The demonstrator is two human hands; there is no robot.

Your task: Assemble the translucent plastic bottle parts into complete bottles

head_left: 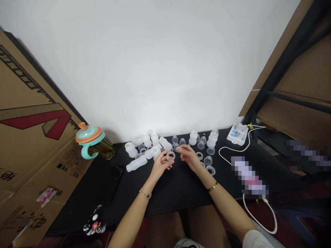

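Over the middle of the black table, my left hand is closed on a clear screw ring, tilted so its round opening shows. Just to its right, my right hand pinches a small translucent piece, perhaps a bottle teat; its shape is too small to make out. The ring and this piece are apart. Behind and left of my left hand lie several white baby bottles, some upright and some on their sides. Around my right hand are clear dome caps and more loose rings.
A lidded jug with a turquoise handle stands at the left beside a large cardboard box. A dark flat device lies near it. On the right are a white box, a white cable and a blurred-out object.
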